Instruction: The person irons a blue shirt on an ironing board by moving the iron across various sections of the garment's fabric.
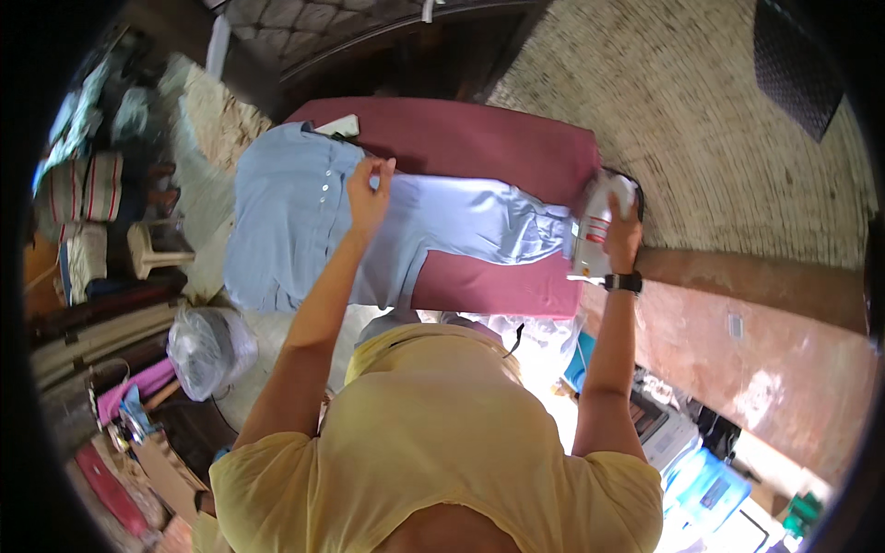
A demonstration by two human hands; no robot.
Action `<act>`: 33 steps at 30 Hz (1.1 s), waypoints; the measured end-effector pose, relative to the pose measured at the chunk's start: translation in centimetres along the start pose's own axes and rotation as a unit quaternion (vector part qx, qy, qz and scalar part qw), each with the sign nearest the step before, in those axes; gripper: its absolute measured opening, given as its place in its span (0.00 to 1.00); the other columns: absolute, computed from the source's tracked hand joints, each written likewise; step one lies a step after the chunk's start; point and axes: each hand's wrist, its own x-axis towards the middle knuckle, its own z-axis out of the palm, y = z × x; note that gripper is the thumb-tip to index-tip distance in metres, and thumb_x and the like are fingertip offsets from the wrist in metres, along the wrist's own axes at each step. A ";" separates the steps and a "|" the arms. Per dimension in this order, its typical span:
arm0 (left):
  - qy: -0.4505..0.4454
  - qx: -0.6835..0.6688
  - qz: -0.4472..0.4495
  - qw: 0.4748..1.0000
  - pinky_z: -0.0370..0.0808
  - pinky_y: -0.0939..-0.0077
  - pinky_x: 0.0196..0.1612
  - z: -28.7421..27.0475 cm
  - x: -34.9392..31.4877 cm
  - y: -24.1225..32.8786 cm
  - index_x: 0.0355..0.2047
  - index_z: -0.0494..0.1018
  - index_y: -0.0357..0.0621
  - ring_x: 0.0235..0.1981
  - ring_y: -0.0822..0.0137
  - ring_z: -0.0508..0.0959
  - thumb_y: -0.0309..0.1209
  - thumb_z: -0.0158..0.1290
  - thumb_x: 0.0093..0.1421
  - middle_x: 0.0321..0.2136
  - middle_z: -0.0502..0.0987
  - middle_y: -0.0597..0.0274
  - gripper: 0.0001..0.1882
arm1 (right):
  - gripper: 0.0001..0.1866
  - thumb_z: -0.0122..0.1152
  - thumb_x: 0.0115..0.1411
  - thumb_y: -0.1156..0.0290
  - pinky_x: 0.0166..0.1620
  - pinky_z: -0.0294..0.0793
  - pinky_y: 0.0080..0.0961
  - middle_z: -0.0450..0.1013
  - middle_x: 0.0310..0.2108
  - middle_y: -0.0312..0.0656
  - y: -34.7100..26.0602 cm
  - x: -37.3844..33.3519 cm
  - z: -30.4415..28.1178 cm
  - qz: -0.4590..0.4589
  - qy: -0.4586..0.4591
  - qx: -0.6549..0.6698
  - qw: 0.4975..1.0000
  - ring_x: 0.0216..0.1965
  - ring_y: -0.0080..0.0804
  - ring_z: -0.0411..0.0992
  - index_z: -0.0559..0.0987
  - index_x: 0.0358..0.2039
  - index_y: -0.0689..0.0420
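Observation:
A light blue button-up shirt (pixel 286 203) lies over a maroon padded board (pixel 461 129), its sleeve (pixel 470 217) stretched out toward the right. My left hand (pixel 369 201) is over the shirt near the top of that sleeve, thumb and fingers curled together. Whether they pinch any cloth, I cannot make out. At the board's right end, my right hand (pixel 623 235) is wrapped round a white clothes iron (pixel 595 221) with red markings. The iron is beside the cuff end of the sleeve; its soleplate is hidden. A dark watch (pixel 623 282) circles my right wrist.
A small white object (pixel 339 126) lies at the board's far left edge. Right of the board runs a brown ledge (pixel 756 286). A clear plastic bag (pixel 200 352) and a beige stool (pixel 152 249) stand to the left. A blue water jug (pixel 705 493) is at the lower right.

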 end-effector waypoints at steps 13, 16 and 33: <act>0.271 -0.411 -0.379 0.784 0.66 0.81 0.32 -3.2 -4.3 -1.2 0.35 0.71 0.47 0.26 0.75 0.67 0.33 0.53 0.65 0.26 0.69 0.72 0.05 | 0.46 0.57 0.53 0.31 0.41 0.75 0.42 0.78 0.29 0.57 8.1 5.7 0.1 0.103 -0.120 0.008 0.987 0.36 0.44 0.78 0.76 0.45 0.71; 0.312 -0.387 -0.289 0.818 0.66 0.82 0.34 -3.7 -3.9 1.4 0.38 0.73 0.47 0.27 0.77 0.68 0.34 0.50 0.67 0.28 0.71 0.73 0.06 | 0.44 0.56 0.54 0.32 0.42 0.72 0.46 0.75 0.31 0.56 8.6 5.4 -0.3 0.164 -0.161 0.029 0.973 0.38 0.46 0.76 0.75 0.47 0.68; 0.267 -0.050 -0.087 0.958 0.70 0.75 0.52 -35.4 -9.0 31.0 0.49 0.75 0.37 0.45 0.69 0.76 0.35 0.55 0.60 0.43 0.78 0.61 0.19 | 0.39 0.71 0.49 0.65 0.62 0.56 0.46 0.62 0.58 0.50 -27.8 -18.3 12.8 -0.557 -0.348 0.237 0.716 0.60 0.50 0.58 0.64 0.60 0.56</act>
